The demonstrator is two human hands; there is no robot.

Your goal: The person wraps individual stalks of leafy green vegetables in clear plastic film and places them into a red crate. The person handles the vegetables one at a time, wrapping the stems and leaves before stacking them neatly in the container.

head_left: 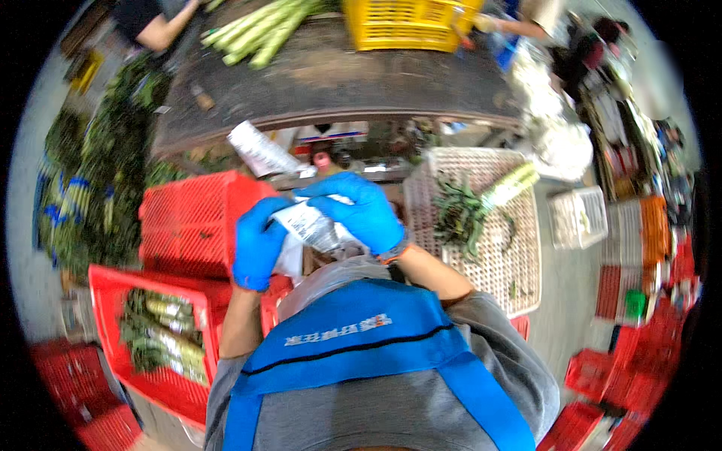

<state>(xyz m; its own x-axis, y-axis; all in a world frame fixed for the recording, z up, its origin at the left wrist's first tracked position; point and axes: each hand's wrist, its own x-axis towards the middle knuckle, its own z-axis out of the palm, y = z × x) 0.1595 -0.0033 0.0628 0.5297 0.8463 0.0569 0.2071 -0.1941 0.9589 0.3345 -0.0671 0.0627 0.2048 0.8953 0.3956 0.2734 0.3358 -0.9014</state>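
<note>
In front of my chest, my left hand [259, 239], in a blue glove, pinches one end of a strip of printed white labels [307, 224]. My right hand [361, 209], gloved in blue too, holds the strip from the other side, with a bit of white between its fingers. The labels bear writing. Just beyond my hands, another curled white printed strip [264, 149] lies below the table edge. A celtuce stalk with leaves [510, 185] rests on an upturned-looking white plastic crate [491, 270] to the right. Packed celtuce stalks [175, 344] lie in a red crate [149, 392] at left.
A dark worktable [338, 84] carries a bundle of celtuce [265, 31] and a yellow crate [406, 25]. Another red crate [186, 220] stands at my left, near piled leafy greens [118, 129]. Co-workers' arms [163, 31] show across the table. Red crates [637, 349] are stacked far right.
</note>
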